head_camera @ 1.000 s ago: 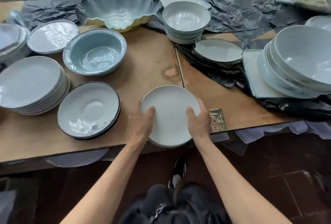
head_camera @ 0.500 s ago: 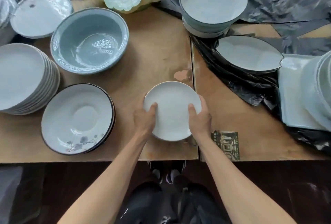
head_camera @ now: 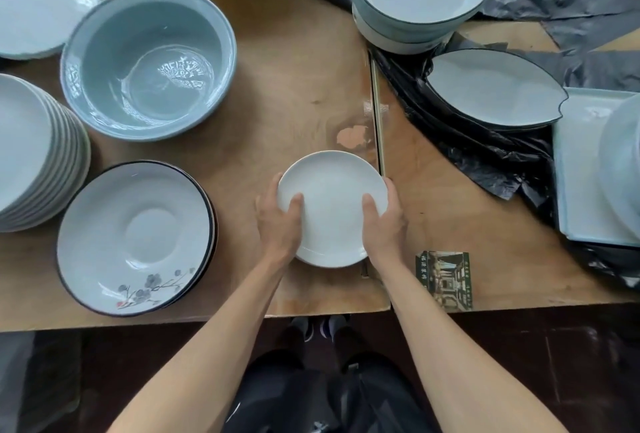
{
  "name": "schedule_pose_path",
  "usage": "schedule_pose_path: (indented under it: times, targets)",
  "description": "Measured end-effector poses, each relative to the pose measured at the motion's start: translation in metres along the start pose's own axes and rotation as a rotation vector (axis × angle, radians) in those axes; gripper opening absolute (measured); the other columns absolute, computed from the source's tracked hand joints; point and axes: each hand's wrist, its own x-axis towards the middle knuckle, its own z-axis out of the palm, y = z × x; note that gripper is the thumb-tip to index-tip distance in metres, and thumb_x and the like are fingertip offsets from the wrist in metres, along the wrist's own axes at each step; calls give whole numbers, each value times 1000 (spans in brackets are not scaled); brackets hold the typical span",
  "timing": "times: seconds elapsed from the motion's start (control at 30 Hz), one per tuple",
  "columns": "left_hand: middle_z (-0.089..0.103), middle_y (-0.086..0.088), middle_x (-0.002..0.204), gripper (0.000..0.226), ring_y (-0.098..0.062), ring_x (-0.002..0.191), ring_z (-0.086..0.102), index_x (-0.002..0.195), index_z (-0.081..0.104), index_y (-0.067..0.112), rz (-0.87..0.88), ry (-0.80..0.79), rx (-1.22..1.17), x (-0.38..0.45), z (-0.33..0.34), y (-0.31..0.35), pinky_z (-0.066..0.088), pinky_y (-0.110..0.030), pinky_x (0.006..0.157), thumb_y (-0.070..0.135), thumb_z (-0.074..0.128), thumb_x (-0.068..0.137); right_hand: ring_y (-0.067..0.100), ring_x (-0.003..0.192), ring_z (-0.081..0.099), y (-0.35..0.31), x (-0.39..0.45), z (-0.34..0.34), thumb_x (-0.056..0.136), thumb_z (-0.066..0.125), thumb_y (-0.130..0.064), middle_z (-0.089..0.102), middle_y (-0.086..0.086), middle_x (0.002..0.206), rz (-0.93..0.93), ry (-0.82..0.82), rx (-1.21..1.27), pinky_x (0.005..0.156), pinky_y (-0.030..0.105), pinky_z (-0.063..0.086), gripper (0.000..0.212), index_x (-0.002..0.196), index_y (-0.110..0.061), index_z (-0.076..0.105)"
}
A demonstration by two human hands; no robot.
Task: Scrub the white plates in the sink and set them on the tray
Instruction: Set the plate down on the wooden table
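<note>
Centrally, one white plate (head_camera: pixel 332 204) gripped by two: left hand (head_camera: pixel 278 221), right hand (head_camera: pixel 384 221).

A small plate (head_camera: pixel 332 204) lies near the desk's (head_camera: pixel 294 93) front edge, a flowered plate (head_camera: pixel 133 242) to its left, a deep bowl (head_camera: pixel 149 62) behind that.
</note>
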Motion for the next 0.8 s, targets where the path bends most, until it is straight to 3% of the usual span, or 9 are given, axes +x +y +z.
schedule_pose_path:
  times: [0.13, 0.27, 0.43, 0.63, 0.8]
  targets:
    - [55, 27, 115, 49, -9, 119, 41, 138, 51, 41, 30, 1, 17, 0, 1, 0, 36, -33, 98, 36, 58, 90, 19, 124, 49, 0, 0, 1, 99, 54, -31, 53, -4, 135, -20, 15, -16, 104, 47, 46, 47, 144, -26, 45]
    - [59, 14, 130, 49, -13, 121, 41, 141, 50, 34, 62, -20, 74, 2, 0, 0, 38, -38, 101, 35, 57, 92, 21, 125, 49, -1, 0, 0, 100, 54, -31, 54, -1, 137, -29, -6, -36, 104, 47, 45, 47, 145, -24, 43]
    - [59, 9, 131, 47, -9, 116, 39, 140, 51, 29, 91, -70, 127, 4, -7, 5, 37, -36, 99, 33, 58, 93, 23, 122, 52, -4, 1, -4, 99, 54, -29, 57, 2, 134, -36, -27, -54, 102, 48, 46, 45, 143, -22, 45]
    - [58, 0, 136, 49, -21, 125, 49, 140, 53, 21, 169, -150, 209, 9, -20, 18, 39, -39, 105, 24, 62, 91, 23, 120, 54, -13, 1, -11, 99, 53, -28, 59, -1, 133, -22, -67, -67, 99, 46, 48, 43, 142, -23, 47]
    - [52, -7, 147, 51, -26, 136, 44, 146, 50, 11, 282, -210, 335, 11, -31, 28, 32, -36, 113, 18, 60, 96, 26, 116, 55, -18, -2, -16, 99, 51, -25, 60, 1, 130, -40, -103, -137, 92, 40, 49, 43, 142, -24, 45]
